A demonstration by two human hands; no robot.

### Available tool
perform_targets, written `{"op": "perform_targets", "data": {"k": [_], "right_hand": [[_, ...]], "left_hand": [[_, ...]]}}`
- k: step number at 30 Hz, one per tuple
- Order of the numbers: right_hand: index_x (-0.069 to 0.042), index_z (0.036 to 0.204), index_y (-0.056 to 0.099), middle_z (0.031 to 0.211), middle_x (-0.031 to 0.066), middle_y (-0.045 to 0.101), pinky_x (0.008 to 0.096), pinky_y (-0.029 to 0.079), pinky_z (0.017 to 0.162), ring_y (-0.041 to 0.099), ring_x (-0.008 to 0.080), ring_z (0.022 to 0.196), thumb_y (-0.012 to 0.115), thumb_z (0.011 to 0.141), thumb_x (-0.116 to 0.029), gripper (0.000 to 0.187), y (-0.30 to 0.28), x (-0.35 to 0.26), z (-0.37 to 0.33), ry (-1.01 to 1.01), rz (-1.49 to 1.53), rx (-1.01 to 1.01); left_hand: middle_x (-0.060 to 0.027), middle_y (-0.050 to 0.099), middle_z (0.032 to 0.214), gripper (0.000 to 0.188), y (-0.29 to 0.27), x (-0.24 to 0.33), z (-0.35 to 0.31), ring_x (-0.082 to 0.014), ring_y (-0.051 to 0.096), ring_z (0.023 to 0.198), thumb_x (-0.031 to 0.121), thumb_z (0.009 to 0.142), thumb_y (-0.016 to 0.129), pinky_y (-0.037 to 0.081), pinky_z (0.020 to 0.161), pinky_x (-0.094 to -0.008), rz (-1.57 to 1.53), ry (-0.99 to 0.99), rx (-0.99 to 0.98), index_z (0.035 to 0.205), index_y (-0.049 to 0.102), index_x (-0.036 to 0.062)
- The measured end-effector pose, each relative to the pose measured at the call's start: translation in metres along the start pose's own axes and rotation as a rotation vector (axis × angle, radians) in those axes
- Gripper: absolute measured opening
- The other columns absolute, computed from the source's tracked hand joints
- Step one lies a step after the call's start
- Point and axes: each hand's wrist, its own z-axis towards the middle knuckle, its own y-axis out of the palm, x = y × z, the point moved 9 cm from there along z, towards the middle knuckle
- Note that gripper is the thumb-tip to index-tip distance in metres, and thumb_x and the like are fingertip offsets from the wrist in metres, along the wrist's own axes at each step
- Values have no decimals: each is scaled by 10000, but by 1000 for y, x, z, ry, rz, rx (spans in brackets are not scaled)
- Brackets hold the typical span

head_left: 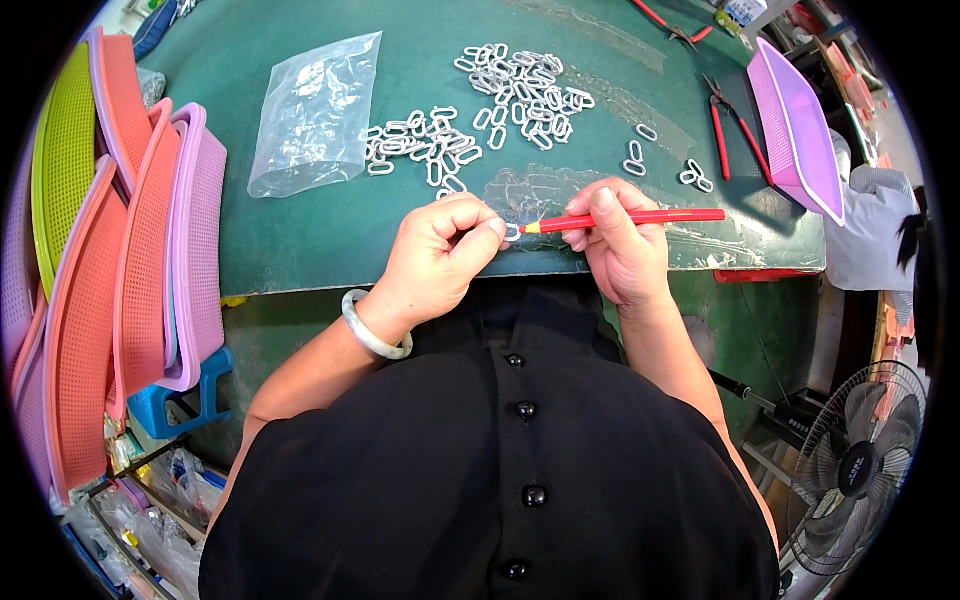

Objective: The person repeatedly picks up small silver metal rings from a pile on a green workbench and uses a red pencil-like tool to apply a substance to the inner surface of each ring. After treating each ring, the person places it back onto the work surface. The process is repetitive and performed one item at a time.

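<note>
My left hand (pixel 447 243), with a pale bangle (pixel 360 330) on its wrist, pinches a small light-grey oval link (pixel 513 232) between thumb and fingers near the table's front edge. In my right hand (pixel 622 240) is a red pencil (pixel 680 215), held almost level, its tip pointing left and meeting or nearly meeting the link. Just beyond my left hand lies a loose heap of similar links (pixel 432 145). A larger pile of links (pixel 525 90) sits farther back. Several single links (pixel 634 160) are scattered beyond my right hand.
A clear plastic bag (pixel 312 120) lies on the green table (pixel 260 240), left of the heaps. Red-handled pliers (pixel 722 135) and a purple basket (pixel 790 130) are at the right. Stacked coloured baskets (pixel 140 230) crowd the left side. A fan (pixel 857 468) stands at lower right.
</note>
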Motion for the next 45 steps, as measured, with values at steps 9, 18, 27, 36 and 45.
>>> {"op": "perform_targets", "data": {"k": [9,18,27,36,45], "right_hand": [[-7,781,585,704,44,579,197,410,537,542,90,593,552,852,-213,221,-1,1,0,4,-31,5],[-7,773,587,674,46,580,201,413,541,541,90,587,558,848,-224,231,0,1,0,9,-81,-10],[-6,764,584,665,49,578,203,409,537,530,91,573,554,849,-230,241,0,1,1,7,-102,3],[-8,773,581,687,47,576,204,406,530,538,100,584,533,863,-220,234,-7,3,5,38,129,46],[-9,771,582,683,45,575,200,404,529,532,89,579,536,861,-209,224,-2,2,3,40,8,28]], "left_hand": [[-13,512,730,169,0,-2,0,-54,455,589,72,849,489,388,534,-195,-16,-15,-2,725,552,-23],[-16,512,729,167,0,0,0,-55,451,591,63,842,484,381,532,-197,-4,-5,1,715,551,-21],[-18,512,728,168,1,1,0,-57,453,592,61,840,484,381,532,-197,0,-7,4,712,551,-25],[-16,517,731,165,0,-2,0,-56,462,587,72,843,495,387,532,-194,-10,-18,4,735,570,-27],[-13,518,725,173,0,-1,0,-54,458,586,78,845,494,386,533,-195,-16,-24,6,726,569,-24]]}}
